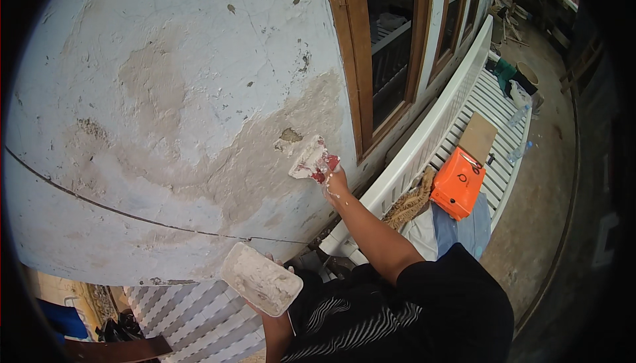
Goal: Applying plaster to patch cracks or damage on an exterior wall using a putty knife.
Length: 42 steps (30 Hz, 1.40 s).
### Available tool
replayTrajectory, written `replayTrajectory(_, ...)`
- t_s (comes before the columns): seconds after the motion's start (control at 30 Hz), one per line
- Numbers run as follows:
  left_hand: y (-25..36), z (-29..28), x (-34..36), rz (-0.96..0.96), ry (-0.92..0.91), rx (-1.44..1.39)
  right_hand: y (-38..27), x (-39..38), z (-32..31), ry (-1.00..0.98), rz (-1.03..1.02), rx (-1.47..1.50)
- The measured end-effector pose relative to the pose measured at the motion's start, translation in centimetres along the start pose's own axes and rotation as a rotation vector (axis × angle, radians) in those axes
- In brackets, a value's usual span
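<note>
the left hand (265, 307) is mostly hidden under the putty-smeared board (261, 287) it holds up, so its fingers are hard to see. the right hand (336, 184) is closed tight on the red handle of a putty knife (313, 163). the blade points up and left from the hand, flat against the patchy wall (172, 98). an orange case (457, 183) lies on the white bench (490, 104) to the right of that hand.

Pale blue plastered wall (165, 85), patched beige-grey. Red-handled putty knife (315, 163), blade smeared white. White-caked rectangular tray (262, 279). Brown wooden window frame (351, 51). White slatted bench (490, 108); bright orange plastic case (456, 184). Black sleeve (450, 290), striped cloth.
</note>
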<state>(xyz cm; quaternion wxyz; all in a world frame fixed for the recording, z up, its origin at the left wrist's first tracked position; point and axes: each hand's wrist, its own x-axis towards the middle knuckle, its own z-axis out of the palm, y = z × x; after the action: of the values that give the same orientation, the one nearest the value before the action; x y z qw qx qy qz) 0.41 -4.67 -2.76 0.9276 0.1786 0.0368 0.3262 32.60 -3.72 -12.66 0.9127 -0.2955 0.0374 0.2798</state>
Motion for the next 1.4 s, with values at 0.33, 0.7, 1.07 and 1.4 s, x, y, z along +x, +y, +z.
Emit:
replayTrajectory(0.33,0.8,-0.8,0.0,0.02,-0.051,0.014,-1.0,-0.5,1.4,-0.017,0.034,0.005)
replayTrajectory(0.7,1.3,-0.7,0.5,0.01,-0.085,-0.001,-5.8,-2.1,-1.5,-0.042,-0.036,0.089)
replayTrajectory(1.07,2.3,-2.2,0.6,-0.043,-0.194,-0.021,-4.9,-2.9,-0.4,-0.064,0.005,0.061)
replayTrajectory(1.4,4.3,-2.3,0.2,-0.088,-0.204,-0.031,-9.5,-5.1,-1.9,0.005,-0.158,0.053)
